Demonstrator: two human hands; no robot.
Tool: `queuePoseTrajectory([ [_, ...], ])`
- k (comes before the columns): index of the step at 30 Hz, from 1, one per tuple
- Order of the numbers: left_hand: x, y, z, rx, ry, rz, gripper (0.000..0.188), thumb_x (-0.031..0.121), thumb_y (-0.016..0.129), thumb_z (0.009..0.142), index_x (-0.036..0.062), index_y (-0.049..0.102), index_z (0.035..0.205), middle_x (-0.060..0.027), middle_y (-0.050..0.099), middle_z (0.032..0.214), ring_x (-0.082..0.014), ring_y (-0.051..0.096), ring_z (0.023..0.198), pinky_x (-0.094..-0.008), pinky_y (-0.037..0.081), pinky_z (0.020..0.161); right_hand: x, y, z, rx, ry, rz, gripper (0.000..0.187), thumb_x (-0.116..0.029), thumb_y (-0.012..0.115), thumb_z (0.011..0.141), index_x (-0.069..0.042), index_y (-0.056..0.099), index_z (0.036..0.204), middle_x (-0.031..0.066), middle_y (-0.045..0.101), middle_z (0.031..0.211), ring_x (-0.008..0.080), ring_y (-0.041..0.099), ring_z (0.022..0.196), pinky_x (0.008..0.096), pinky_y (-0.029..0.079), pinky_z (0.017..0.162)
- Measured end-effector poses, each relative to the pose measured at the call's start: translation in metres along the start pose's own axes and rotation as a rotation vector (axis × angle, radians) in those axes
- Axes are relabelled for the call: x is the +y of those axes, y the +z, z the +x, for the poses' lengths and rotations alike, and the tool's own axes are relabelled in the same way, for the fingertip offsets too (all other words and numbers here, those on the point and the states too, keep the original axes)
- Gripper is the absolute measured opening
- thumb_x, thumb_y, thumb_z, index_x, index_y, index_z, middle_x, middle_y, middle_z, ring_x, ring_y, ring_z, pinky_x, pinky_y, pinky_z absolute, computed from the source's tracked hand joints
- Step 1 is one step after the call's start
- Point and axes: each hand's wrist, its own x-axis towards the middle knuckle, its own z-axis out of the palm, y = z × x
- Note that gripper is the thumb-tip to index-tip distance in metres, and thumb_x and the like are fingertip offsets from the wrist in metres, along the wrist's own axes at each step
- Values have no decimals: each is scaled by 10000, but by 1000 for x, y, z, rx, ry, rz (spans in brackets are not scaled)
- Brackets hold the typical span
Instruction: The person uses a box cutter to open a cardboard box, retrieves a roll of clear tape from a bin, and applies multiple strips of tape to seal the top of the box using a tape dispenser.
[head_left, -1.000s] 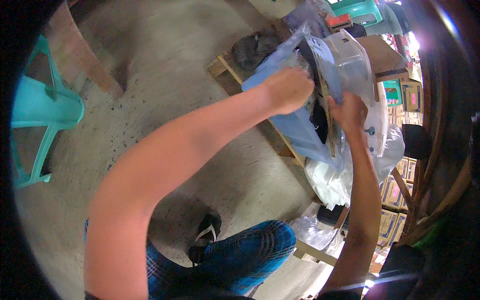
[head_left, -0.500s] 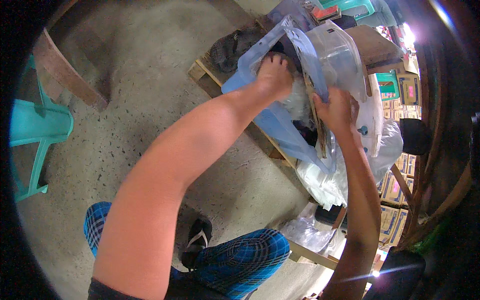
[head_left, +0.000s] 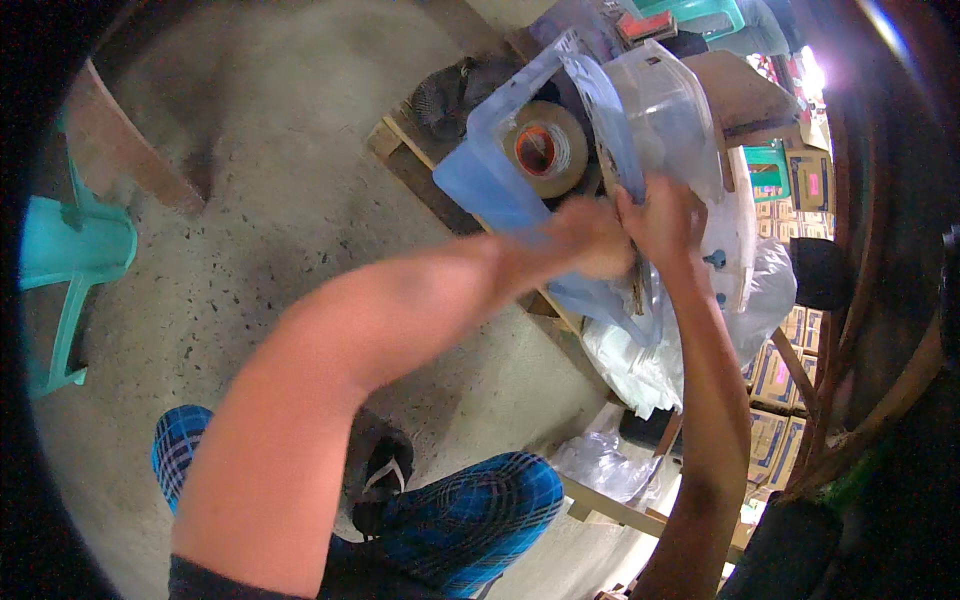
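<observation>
Blue bin (head_left: pixel 478 190) — in right grip (head_left: pixel 664 222)

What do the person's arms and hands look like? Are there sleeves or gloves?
The left arm is bare below a short dark sleeve. The right forearm is bare too. Neither the left hand nor the right hand wears a glove. No watch shows; blur hides whether there are rings.
</observation>
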Motion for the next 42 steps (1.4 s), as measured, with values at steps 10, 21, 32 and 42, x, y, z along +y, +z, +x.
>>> queuePoseTrajectory([
  [10, -109, 14, 61, 338, -256, 962, 311, 265, 575, 725, 142, 666, 996, -73, 575, 1136, -223, 413, 1163, -412, 314, 920, -15, -7, 3, -4, -23, 63, 264, -311, 644, 717, -70, 637, 822, 158, 625, 749, 341, 605, 740, 420, 464, 654],
  [21, -70, -56, -1, 162, 79, 343, 386, 377, 517, 770, 132, 610, 1054, -78, 578, 1106, -243, 410, 1175, -553, 266, 921, -10, -3, 2, -15, 3, 62, 273, -305, 632, 724, -70, 635, 863, 164, 626, 762, 361, 598, 755, 441, 458, 663],
  [32, -53, 0, -23, 567, 27, 553, 374, 203, 603, 683, 76, 614, 1034, -157, 530, 1146, -324, 358, 1203, -554, 233, 978, -26, -8, 3, -53, 27, 54, 299, -293, 643, 718, -74, 621, 921, 162, 628, 766, 349, 605, 766, 450, 461, 688],
  [42, -50, 47, -161, 894, 181, 7, 255, 122, 631, 657, 85, 599, 907, -120, 496, 1056, -301, 441, 1029, -432, 366, 852, -61, 69, -60, 131, -68, 445, 662, -343, 566, 809, -7, 295, 1311, 235, 396, 1225, 390, 415, 1119, 430, 353, 927],
])
